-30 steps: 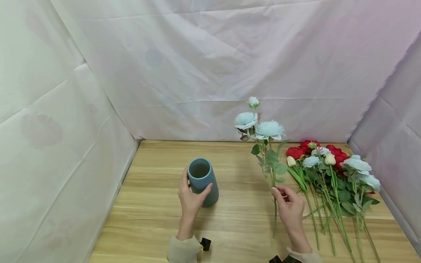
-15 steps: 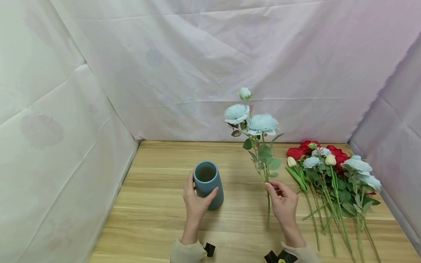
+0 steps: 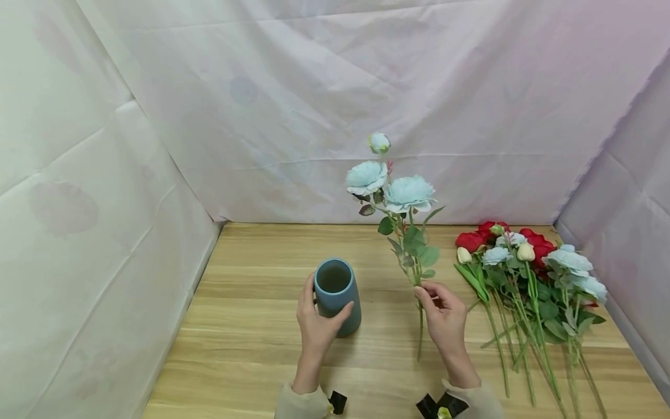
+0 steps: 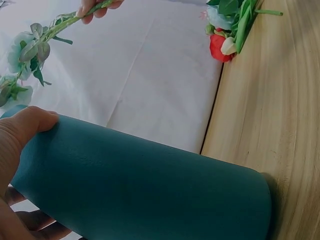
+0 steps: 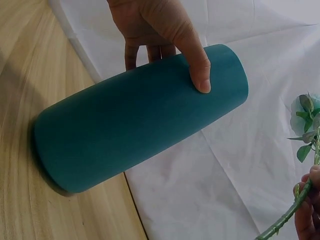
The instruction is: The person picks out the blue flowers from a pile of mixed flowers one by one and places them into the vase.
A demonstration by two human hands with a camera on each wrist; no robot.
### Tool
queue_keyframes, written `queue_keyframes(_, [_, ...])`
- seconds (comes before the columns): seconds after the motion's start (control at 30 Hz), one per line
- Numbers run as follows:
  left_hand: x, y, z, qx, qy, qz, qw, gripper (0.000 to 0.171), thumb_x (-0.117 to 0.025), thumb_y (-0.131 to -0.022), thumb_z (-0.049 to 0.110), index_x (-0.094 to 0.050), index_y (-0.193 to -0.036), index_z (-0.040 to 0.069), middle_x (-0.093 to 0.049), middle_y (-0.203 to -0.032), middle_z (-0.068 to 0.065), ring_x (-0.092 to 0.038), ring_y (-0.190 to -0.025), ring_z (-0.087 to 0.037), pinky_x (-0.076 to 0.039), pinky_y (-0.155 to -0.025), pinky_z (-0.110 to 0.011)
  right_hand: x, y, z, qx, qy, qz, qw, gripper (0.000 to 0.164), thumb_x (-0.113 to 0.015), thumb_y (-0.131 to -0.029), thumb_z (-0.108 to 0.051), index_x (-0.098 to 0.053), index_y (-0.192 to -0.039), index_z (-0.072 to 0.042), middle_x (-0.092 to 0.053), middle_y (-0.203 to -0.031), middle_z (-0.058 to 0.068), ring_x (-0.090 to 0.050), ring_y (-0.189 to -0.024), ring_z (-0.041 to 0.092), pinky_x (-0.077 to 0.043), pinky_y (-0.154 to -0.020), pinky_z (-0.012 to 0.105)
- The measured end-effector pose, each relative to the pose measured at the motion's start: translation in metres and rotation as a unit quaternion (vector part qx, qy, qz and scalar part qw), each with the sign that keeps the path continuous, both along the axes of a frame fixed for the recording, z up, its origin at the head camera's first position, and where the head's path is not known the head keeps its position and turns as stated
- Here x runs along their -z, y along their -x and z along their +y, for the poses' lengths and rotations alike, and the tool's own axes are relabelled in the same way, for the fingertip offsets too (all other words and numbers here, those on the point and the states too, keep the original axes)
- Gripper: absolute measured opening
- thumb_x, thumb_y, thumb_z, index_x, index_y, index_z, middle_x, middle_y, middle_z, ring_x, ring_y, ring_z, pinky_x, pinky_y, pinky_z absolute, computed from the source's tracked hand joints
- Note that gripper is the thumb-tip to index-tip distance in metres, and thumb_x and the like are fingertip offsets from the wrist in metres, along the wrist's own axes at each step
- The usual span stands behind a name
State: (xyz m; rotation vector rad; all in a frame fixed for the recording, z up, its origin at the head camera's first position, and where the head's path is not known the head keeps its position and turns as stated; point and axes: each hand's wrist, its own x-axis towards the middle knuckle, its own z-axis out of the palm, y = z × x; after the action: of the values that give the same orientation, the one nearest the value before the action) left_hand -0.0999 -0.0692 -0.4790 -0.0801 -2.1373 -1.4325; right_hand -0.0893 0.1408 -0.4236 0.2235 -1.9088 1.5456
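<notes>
A blue-green vase (image 3: pixel 340 302) stands upright on the wooden table, its open mouth showing a bare inside. My left hand (image 3: pixel 318 329) grips it near the rim, thumb on the near side and fingers round the left. To the right, my right hand (image 3: pixel 445 317) pinches the green stem of an artificial flower (image 3: pixel 410 195) with two pale blue blooms and a bud. The flower is held upright, blooms above the vase's height, its stem end hanging below the hand. In the right wrist view the stem (image 5: pixel 285 217) passes between thumb and fingers, apart from the vase (image 5: pixel 140 120).
Several more artificial flowers lie in a pile at the table's right: red blooms (image 3: pixel 470 241), cream tulips (image 3: pixel 526 252) and pale blue ones (image 3: pixel 567 262), stems toward the front. White cloth (image 3: pixel 293 110) walls the back and both sides of the table (image 3: pixel 251 349).
My left hand and the vase have shifted right and slightly nearer. My right hand has carried the flower left and a little upward, closing the gap to the vase.
</notes>
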Motion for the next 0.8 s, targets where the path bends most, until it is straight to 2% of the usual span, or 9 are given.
queue_keyframes(0.27, [0.004,-0.006,0.006,0.009,0.002,0.001,1.0000,0.085,-0.088,-0.061,0.021,-0.046,-0.135,0.011,-0.056,-0.120,-0.011,-0.052,-0.106,-0.028,-0.048,-0.075,-0.045,0.003,0.000,-0.002,-0.014,0.013,0.006,1.000,0.009,-0.060,-0.077,0.021,-0.064,-0.080,0.014,-0.062,-0.066,0.019,-0.054,-0.055,0.008,-0.042,-0.050,0.013])
queue_keyframes(0.5, [0.002,-0.009,0.009,0.018,-0.005,-0.002,0.9998,0.086,-0.087,-0.061,0.020,-0.045,-0.136,0.011,-0.055,-0.124,-0.009,-0.050,-0.108,-0.027,-0.048,-0.076,-0.046,-0.002,0.002,-0.009,-0.025,0.016,0.017,0.999,0.011,-0.059,-0.076,0.023,-0.064,-0.080,0.014,-0.061,-0.066,0.020,-0.055,-0.055,0.010,-0.042,-0.050,0.012])
queue_keyframes(0.63, [0.001,-0.012,0.006,0.031,-0.011,-0.003,0.9994,0.087,-0.086,-0.064,0.018,-0.040,-0.138,0.007,-0.051,-0.130,-0.010,-0.047,-0.116,-0.027,-0.044,-0.085,-0.052,-0.008,0.003,-0.013,-0.034,0.016,0.025,0.999,0.011,-0.059,-0.075,0.024,-0.063,-0.080,0.015,-0.061,-0.067,0.020,-0.056,-0.056,0.010,-0.043,-0.051,0.012])
queue_keyframes(0.7, [-0.001,-0.015,0.006,0.018,-0.012,0.030,0.9993,0.081,-0.083,-0.067,0.015,-0.041,-0.136,0.003,-0.050,-0.131,-0.015,-0.046,-0.118,-0.029,-0.041,-0.090,-0.051,-0.011,0.003,-0.015,-0.040,0.013,0.027,0.999,0.012,-0.059,-0.075,0.025,-0.063,-0.080,0.015,-0.061,-0.067,0.020,-0.056,-0.058,0.008,-0.043,-0.052,0.012])
queue_keyframes(0.77, [-0.005,-0.017,0.007,-0.006,-0.010,0.100,0.9949,0.068,-0.078,-0.069,0.009,-0.047,-0.129,-0.004,-0.053,-0.124,-0.020,-0.049,-0.115,-0.031,-0.041,-0.094,-0.045,-0.012,0.004,-0.016,-0.040,0.008,0.032,0.999,0.013,-0.058,-0.075,0.025,-0.063,-0.080,0.014,-0.061,-0.067,0.020,-0.057,-0.059,0.006,-0.043,-0.053,0.012])
queue_keyframes(0.8, [-0.007,-0.017,0.008,-0.018,-0.010,0.141,0.9898,0.059,-0.074,-0.070,0.005,-0.051,-0.123,-0.007,-0.055,-0.119,-0.022,-0.051,-0.111,-0.031,-0.042,-0.093,-0.040,-0.012,0.004,-0.016,-0.039,0.005,0.034,0.999,0.013,-0.058,-0.075,0.025,-0.063,-0.080,0.014,-0.060,-0.067,0.020,-0.057,-0.059,0.007,-0.043,-0.053,0.012])
